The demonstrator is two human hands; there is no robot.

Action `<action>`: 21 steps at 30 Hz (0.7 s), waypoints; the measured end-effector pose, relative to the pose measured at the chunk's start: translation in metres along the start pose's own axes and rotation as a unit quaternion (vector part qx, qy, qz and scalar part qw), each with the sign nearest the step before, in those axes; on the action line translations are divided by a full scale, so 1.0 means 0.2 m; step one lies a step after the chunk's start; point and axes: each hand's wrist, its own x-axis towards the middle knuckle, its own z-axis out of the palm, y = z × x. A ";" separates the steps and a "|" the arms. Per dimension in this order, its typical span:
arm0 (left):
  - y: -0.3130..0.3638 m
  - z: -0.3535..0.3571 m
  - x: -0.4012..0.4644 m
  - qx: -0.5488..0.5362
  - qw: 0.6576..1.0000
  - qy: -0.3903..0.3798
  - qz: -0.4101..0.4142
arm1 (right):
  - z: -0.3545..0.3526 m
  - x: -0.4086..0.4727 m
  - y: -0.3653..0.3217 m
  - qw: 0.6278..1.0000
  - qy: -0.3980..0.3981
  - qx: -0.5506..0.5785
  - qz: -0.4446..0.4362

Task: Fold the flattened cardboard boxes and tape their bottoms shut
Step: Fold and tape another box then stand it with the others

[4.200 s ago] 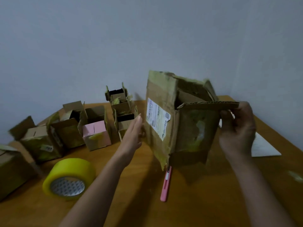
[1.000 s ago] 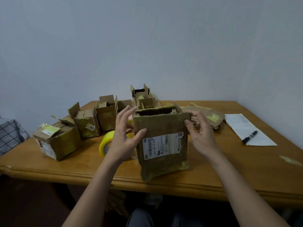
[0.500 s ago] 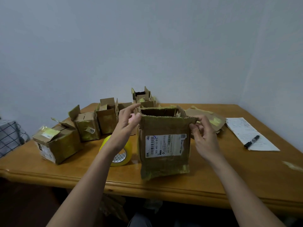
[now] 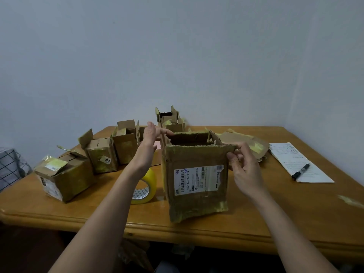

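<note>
Plain grey wall behind a wooden bench [image 4: 256, 219]. Current box [image 4: 197, 174] stands upright near the front edge, top open, label facing the camera. Right hand [image 4: 244, 170] pinches its top right corner; left hand [image 4: 150, 134] hovers with fingers loosely spread at the top left rim, gripping nothing. Several folded boxes [image 4: 102, 156] sit at left. Flattened cardboard [image 4: 242, 144] behind remains to do. Yellow tape roll [image 4: 145, 188] lies beside the box, so taping looks unfinished.

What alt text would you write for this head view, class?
A person's right hand pinches the top edge of an upright, worn brown cardboard box on a wooden table; the open left hand hovers beside it, above a yellow tape roll.
</note>
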 end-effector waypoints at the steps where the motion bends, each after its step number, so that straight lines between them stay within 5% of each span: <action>1: 0.00 0.00 0.00 -0.003 1.000 -0.005 0.000 | 0.00 0.00 0.00 1.000 -0.001 -0.001 -0.001; 21: 0.08 -0.02 0.00 0.016 0.996 -0.042 -0.073 | 0.05 -0.01 -0.02 1.000 -0.019 -0.004 -0.016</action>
